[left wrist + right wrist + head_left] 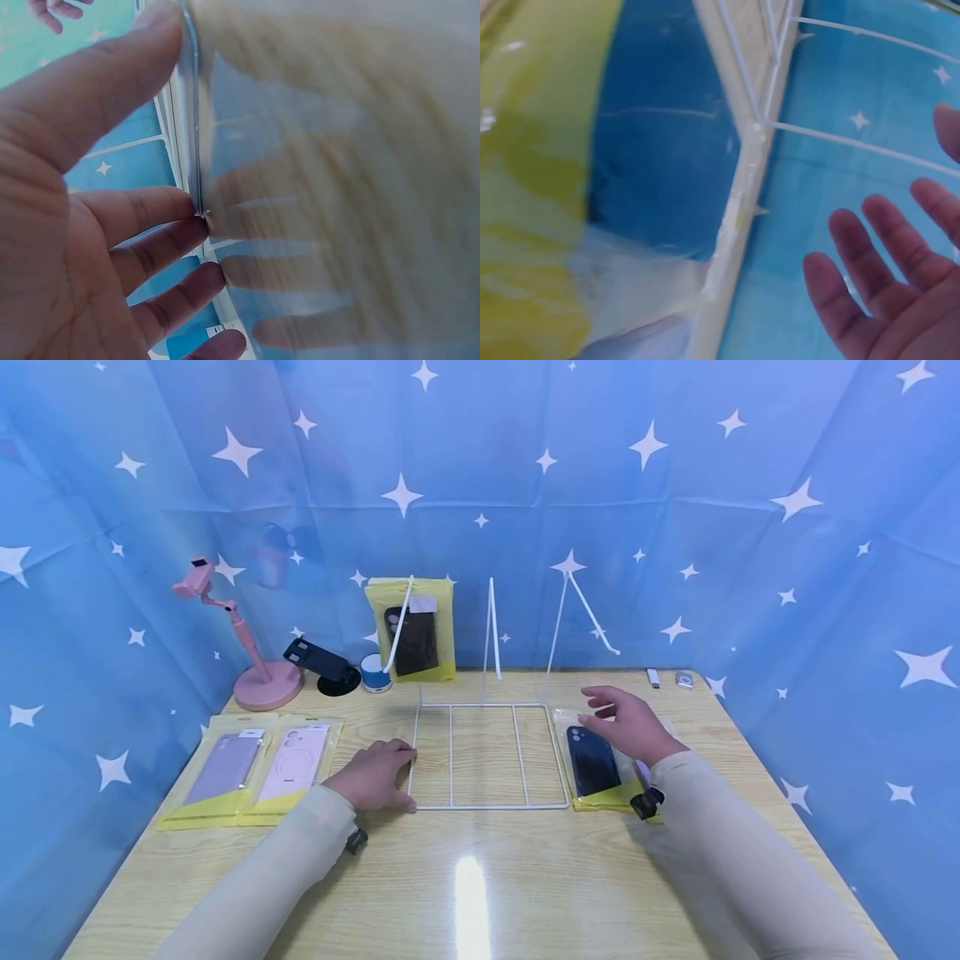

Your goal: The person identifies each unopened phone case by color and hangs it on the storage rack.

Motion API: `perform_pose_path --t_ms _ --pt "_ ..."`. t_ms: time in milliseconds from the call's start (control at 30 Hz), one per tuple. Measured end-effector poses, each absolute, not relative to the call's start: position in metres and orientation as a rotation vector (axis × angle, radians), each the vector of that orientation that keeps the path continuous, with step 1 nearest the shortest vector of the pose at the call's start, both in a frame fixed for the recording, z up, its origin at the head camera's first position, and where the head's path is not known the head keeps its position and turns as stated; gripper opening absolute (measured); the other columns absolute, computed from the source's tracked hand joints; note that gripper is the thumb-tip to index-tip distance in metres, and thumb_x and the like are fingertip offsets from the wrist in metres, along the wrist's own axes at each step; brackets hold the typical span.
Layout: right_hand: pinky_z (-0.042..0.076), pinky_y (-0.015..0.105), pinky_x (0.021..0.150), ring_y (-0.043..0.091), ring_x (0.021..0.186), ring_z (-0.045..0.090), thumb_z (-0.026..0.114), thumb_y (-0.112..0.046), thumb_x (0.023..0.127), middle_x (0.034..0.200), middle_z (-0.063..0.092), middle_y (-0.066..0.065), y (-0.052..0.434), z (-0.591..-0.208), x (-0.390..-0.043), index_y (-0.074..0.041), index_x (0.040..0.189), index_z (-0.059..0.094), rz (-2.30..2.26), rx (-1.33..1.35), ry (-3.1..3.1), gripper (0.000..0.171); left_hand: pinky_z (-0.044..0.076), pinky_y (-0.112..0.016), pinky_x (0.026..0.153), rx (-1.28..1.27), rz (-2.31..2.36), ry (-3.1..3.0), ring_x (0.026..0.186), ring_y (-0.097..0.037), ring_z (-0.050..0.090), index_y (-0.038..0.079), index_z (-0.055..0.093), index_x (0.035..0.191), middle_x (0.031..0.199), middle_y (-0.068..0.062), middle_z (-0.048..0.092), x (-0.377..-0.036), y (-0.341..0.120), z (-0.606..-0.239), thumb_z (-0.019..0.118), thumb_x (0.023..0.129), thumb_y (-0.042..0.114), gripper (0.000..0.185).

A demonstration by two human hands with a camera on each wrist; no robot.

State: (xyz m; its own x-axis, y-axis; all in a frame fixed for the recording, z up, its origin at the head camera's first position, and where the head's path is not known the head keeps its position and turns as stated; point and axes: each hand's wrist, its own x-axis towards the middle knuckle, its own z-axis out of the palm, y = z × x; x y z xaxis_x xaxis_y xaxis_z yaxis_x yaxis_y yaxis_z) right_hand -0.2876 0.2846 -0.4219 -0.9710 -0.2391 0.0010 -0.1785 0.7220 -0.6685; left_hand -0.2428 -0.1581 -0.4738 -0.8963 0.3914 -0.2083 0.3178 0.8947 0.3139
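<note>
A white wire display rack (pixel 491 807) stands mid-table, its arms rising at the back. On its left arm hangs a yellow-edged clear package with a black phone case (pixel 415 642). My left hand (pixel 375 777) rests at the left side of the rack's base, thumb toward the front corner. In the left wrist view, the fingers (pixel 150 247) are extended with their tips along the rail. My right hand (pixel 628 724) is raised over the packages on the right, fingers apart and holding nothing. Beneath it lies a packaged dark blue phone case (pixel 592 760); another package is partly hidden by the hand and wrist.
On the left lie a packaged purple phone case (pixel 225 767) and a packaged pink one (pixel 294 760). Behind them stand a pink phone stand (pixel 268 685), a black phone case on a stand (pixel 318 660) and a small blue cylinder (pixel 375 673). Two small items (pixel 653 677) sit back right.
</note>
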Motion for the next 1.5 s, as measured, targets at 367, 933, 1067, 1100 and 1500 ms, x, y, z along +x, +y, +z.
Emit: perform_pose_path --t_ms 367,933,1067,1100,1500 --pt "0.054 0.06 0.103 0.048 0.132 0.057 0.07 -0.033 0.102 0.153 0.051 0.028 0.305 -0.437 -0.277 -0.01 0.161 0.041 -1.073 -0.209 2.76 0.07 0.04 -0.056 0.118 0.544 0.411 2.793 0.146 -0.035 0.045 0.009 0.055 0.154 0.158 -0.01 0.05 -0.241 -0.158 -0.47 0.091 0.081 0.047 0.09" --pt "0.052 0.065 0.103 0.053 0.135 0.052 0.075 -0.038 0.098 0.153 0.045 0.035 0.322 -0.452 -0.273 -0.007 0.164 0.032 -0.897 -0.032 2.699 0.085 0.04 -0.055 0.119 0.525 0.416 2.789 0.146 -0.035 0.045 0.01 0.054 0.154 0.159 -0.009 0.05 -0.242 -0.158 -0.473 0.091 0.081 0.047 0.09" --pt "0.054 0.063 0.101 0.05 0.129 0.056 0.078 -0.038 0.096 0.15 0.048 0.036 0.323 -0.454 -0.272 -0.004 0.162 0.034 -0.841 -0.031 2.73 0.086 0.04 -0.055 0.119 0.536 0.41 2.795 0.147 -0.035 0.045 0.009 0.054 0.154 0.159 -0.01 0.049 -0.241 -0.159 -0.472 0.091 0.08 0.047 0.091" --pt "0.054 0.062 0.1 0.049 0.128 0.058 0.078 -0.038 0.095 0.148 0.049 0.036 0.323 -0.454 -0.273 -0.003 0.162 0.035 -0.828 -0.029 2.737 0.087 0.04 -0.055 0.119 0.539 0.41 2.797 0.147 -0.035 0.044 0.009 0.054 0.154 0.159 -0.01 0.049 -0.241 -0.159 -0.472 0.091 0.08 0.047 0.091" --pt "0.048 0.066 0.107 0.05 0.131 0.055 0.081 -0.036 0.093 0.147 0.053 0.035 0.313 -0.459 -0.272 -0.001 0.159 0.038 -0.683 0.048 2.793 0.087 0.039 -0.056 0.12 0.543 0.41 2.793 0.147 -0.035 0.044 0.008 0.054 0.154 0.159 -0.01 0.049 -0.241 -0.159 -0.47 0.09 0.081 0.047 0.09"
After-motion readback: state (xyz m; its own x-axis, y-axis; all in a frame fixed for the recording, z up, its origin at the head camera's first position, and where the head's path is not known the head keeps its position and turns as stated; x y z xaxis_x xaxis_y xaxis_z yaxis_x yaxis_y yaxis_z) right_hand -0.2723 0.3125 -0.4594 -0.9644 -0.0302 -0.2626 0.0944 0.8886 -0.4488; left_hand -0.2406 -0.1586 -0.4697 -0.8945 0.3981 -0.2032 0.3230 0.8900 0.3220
